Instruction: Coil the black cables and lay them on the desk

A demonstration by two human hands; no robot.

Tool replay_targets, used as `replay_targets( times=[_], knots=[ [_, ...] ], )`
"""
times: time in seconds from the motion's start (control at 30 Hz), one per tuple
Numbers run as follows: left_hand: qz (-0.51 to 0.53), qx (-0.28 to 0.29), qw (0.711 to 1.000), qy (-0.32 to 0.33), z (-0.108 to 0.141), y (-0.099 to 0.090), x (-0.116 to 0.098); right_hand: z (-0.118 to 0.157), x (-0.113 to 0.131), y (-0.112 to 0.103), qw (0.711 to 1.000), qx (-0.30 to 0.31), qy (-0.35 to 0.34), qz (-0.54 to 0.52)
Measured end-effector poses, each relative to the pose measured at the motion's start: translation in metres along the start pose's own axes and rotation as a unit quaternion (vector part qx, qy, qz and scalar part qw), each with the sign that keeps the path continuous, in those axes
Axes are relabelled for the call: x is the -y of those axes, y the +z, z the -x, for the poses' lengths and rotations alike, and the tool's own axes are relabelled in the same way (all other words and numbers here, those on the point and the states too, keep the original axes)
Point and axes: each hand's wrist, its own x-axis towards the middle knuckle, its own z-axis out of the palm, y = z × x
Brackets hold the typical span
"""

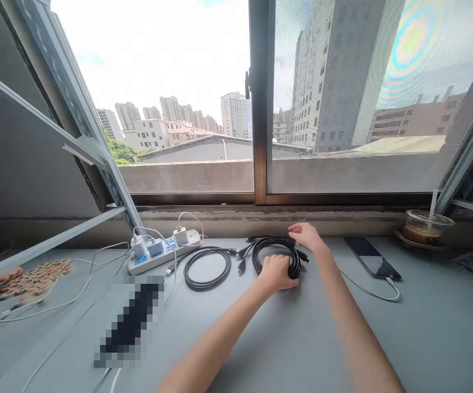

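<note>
A thick coil of several black cables (256,262) lies on the grey tabletop, its plugs sticking out at the left and right. My left hand (276,272) is closed over the near right side of this coil, fingers inside the ring and thumb resting low by the table. At the far right side of the coil, my right hand (305,236) has its fingertips bent together at a black cable; the exact grip is partly hidden. To the left, a single coiled black cable (188,273) lies apart from the bundle.
A white power strip (165,252) with chargers and white cords stands at the back left. Right of my hands are a phone (373,257) on a white cable and a lidded drink cup (428,226). A dark pixelated patch covers something at front left. Metal shelf bars frame the window.
</note>
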Motion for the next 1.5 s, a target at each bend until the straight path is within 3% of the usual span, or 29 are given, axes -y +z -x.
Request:
replay_targets(
  times=[0.3,0.67,0.97,1.2,1.27,1.37,1.5],
  knots=[
    [-0.030,-0.017,0.999,0.003,-0.003,0.011,0.004,0.020,0.027,-0.032,0.990,-0.110,-0.070,-0.047],
    [-0.048,-0.029,0.998,0.020,-0.001,0.021,0.001,0.047,0.049,-0.060,0.961,-0.200,-0.164,-0.095],
    [-0.053,-0.030,0.998,0.025,0.003,0.025,-0.004,0.058,0.060,-0.067,0.939,-0.253,-0.200,-0.123],
    [0.009,0.009,0.999,0.034,0.004,-0.009,0.009,0.060,0.061,-0.069,0.926,-0.292,-0.197,-0.137],
    [0.036,0.008,0.999,0.025,0.004,-0.028,0.015,0.063,0.062,-0.073,0.914,-0.321,-0.195,-0.154],
    [0.065,-0.037,0.997,-0.014,0.007,-0.062,0.028,0.068,0.065,-0.081,0.889,-0.362,-0.193,-0.204],
    [0.090,-0.065,0.989,-0.093,0.020,-0.105,0.058,0.077,0.072,-0.088,0.852,-0.371,-0.186,-0.319]
  ],
)
